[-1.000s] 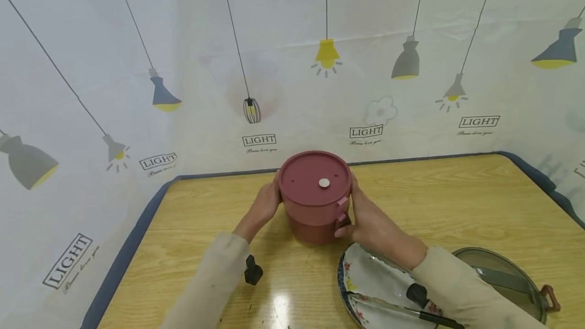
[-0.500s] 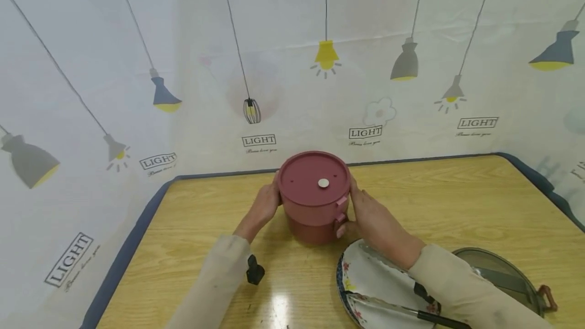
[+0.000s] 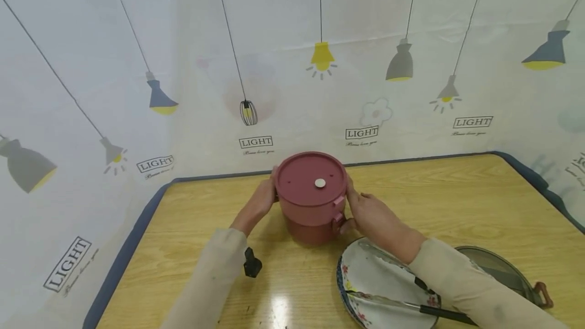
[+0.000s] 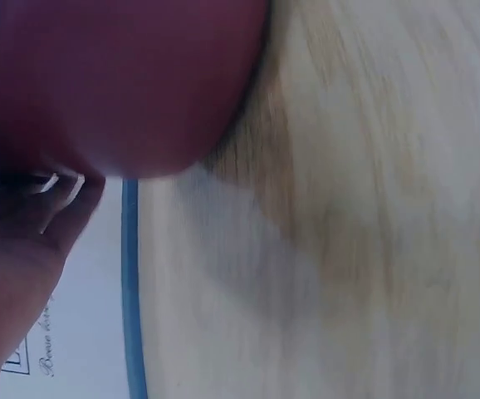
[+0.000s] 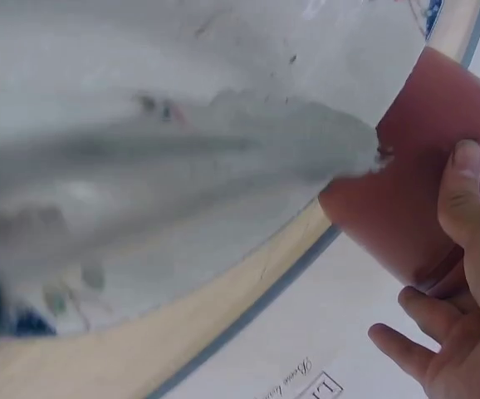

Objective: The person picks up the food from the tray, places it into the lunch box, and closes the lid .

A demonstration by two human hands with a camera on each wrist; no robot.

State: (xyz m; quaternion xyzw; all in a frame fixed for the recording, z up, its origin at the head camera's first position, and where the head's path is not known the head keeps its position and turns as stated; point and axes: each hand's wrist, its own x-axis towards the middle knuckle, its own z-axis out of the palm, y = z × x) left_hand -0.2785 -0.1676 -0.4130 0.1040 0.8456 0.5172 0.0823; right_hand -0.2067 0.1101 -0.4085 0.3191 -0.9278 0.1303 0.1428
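Note:
A maroon lidded pot (image 3: 312,182) with a white button on its lid stands upright near the back of the table. My left hand (image 3: 262,198) holds its left side, and in the left wrist view the fingers (image 4: 74,208) lie against the pot's wall. On the opposite side, my right hand (image 3: 377,222) grips the pot by its small side handle (image 3: 338,217). The right wrist view shows the thumb (image 5: 464,187) beside that handle, with two fingertips standing off the wall. The far fingers of both hands are partly hidden behind the pot.
A floral plate (image 3: 365,263) with a blue rim lies below the right forearm, and a black-handled knife (image 3: 384,300) lies across it. Farther right, a glass lid (image 3: 493,263) with a brown handle is partly covered by the sleeve. A patterned curtain (image 3: 292,65) borders the table's back.
The view has shifted slightly, so the pot and hands appear a little farther left. Both hands keep their hold, and the pot stays at the same place on the table.

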